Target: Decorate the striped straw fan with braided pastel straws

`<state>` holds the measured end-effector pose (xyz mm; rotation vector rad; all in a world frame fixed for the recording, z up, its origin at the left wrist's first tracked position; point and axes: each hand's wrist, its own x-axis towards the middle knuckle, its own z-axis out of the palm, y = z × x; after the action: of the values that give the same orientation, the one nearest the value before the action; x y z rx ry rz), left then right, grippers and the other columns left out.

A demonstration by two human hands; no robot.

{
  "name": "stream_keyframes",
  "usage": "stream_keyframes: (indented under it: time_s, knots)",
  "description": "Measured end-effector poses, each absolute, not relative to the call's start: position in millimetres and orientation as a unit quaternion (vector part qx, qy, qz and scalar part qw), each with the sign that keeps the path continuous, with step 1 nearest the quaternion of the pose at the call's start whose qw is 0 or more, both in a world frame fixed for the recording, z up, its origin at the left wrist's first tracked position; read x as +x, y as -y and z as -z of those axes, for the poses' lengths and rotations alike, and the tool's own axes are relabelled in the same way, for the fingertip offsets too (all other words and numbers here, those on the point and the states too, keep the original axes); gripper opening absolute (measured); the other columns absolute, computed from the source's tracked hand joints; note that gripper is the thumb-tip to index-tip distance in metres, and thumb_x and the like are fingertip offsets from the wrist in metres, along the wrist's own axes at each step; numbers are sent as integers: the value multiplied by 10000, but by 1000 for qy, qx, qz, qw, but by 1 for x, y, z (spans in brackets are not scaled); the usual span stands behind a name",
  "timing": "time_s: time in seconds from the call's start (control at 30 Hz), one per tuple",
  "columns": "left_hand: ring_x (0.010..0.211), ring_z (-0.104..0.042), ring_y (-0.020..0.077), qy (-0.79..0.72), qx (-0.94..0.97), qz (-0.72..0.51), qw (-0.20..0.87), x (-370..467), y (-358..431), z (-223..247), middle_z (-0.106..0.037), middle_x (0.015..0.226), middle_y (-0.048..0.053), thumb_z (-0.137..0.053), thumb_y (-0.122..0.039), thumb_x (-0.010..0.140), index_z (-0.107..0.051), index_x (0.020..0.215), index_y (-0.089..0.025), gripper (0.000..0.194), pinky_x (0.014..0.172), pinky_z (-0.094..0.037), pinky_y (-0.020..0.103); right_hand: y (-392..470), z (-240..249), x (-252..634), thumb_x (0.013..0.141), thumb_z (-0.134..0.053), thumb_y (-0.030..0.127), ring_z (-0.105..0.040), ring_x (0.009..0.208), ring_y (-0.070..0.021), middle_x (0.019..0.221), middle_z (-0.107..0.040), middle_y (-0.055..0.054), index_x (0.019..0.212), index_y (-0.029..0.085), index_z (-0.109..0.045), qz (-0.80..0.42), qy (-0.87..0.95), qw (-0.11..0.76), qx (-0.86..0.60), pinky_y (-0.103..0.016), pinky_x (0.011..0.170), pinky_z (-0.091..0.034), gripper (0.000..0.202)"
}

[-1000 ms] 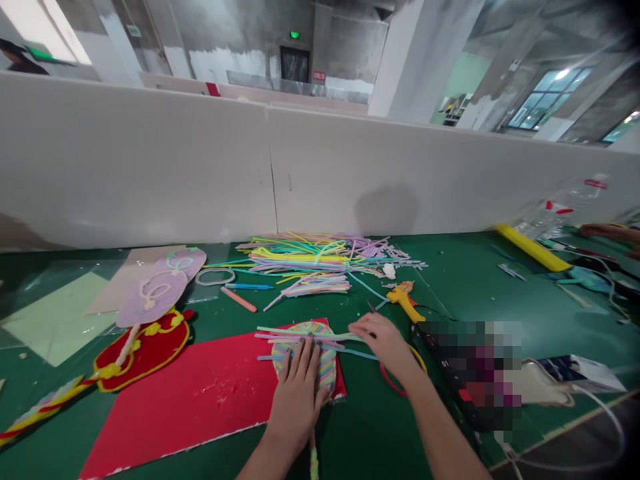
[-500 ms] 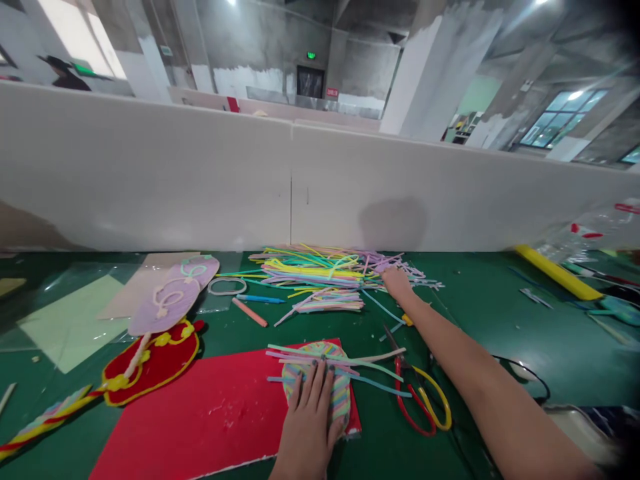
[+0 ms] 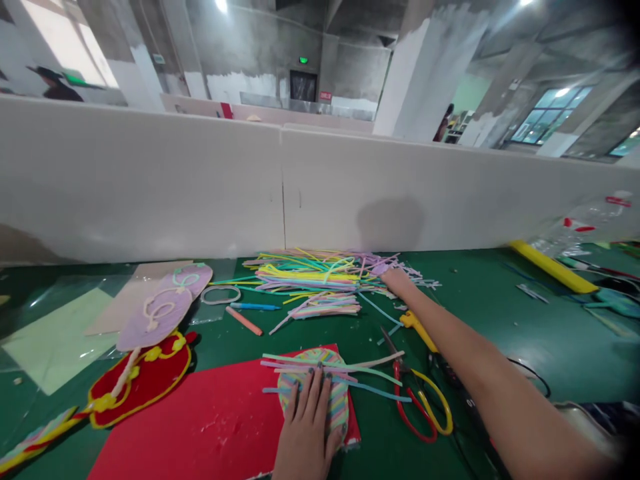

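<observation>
My left hand (image 3: 307, 410) lies flat with fingers stretched over an oval piece striped in pastel colours (image 3: 340, 407). Loose pipe cleaners (image 3: 377, 370) in pale green, pink and blue cross that oval under the fingers and stick out both sides. Beneath is a red board (image 3: 200, 420). My right hand (image 3: 396, 280) reaches far forward into the purple end of a heap of pipe cleaners (image 3: 310, 270); its fingertips are hidden, so any grip cannot be made out. Red-and-yellow scissors (image 3: 415, 393) rest between the oval and my right forearm.
A yellow-handled glue gun (image 3: 420, 330) lies under my right forearm. At left are a red shape edged in yellow (image 3: 145, 387), purple ovals (image 3: 160, 313) and a green sheet (image 3: 60, 340). A white partition (image 3: 200, 187) closes the back; a plastic bottle (image 3: 590, 220) stands far right.
The view has shifted slightly, uncovering more of the glue gun beside my right forearm. My left hand stays on the oval, and my right hand remains at the heap's purple end.
</observation>
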<state>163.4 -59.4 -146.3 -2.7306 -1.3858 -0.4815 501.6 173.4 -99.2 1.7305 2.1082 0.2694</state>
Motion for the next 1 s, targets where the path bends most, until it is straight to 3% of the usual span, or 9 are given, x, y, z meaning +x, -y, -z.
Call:
stream_keyframes:
  time_s: [0.23, 0.43, 0.67, 0.9, 1.0]
  knots:
    - [1238, -345, 241, 412, -891, 164, 97, 157, 50, 164, -345, 1394, 36, -367, -418, 828, -147, 1393, -200, 645, 952, -265, 368, -170, 101, 508, 755, -469, 24, -607, 893, -215, 903, -672, -163, 830, 99, -669, -96, -749, 139, 641, -279, 760, -417, 227]
    - [1220, -376, 230, 408, -891, 173, 102, 155, 47, 169, -384, 1372, 31, -366, -430, 831, -117, 1395, -225, 650, 948, -271, 356, -161, 93, 526, 766, -468, 50, -556, 948, -221, 899, -666, -158, 851, 96, -663, -130, -713, 51, 687, -310, 806, -361, 217]
    - [1204, -401, 226, 400, -892, 191, 89, 156, 45, 170, -397, 1363, 45, -380, -413, 839, -140, 1390, -237, 627, 947, -272, 350, -146, 66, 539, 825, -394, 127, -484, 1008, -217, 1065, -619, -103, 1049, 168, -613, -174, -630, -98, 751, -308, 812, -329, 317]
    - [1229, -378, 215, 415, -885, 190, 88, 158, 48, 167, -367, 1381, 25, -383, -362, 846, -163, 1382, -258, 588, 959, -308, 362, -123, 33, 553, 836, -361, 174, -504, 979, -276, 981, -632, -166, 997, 109, -639, -156, -529, -253, 795, -384, 822, -337, 327]
    - [1231, -378, 214, 420, -881, 197, 92, 160, 52, 163, -371, 1379, 32, -381, -351, 849, -207, 1374, -255, 561, 948, -333, 379, -109, 23, 548, 815, -419, 220, -545, 932, -255, 969, -648, -159, 958, 123, -653, -113, -516, -318, 788, -368, 814, -375, 291]
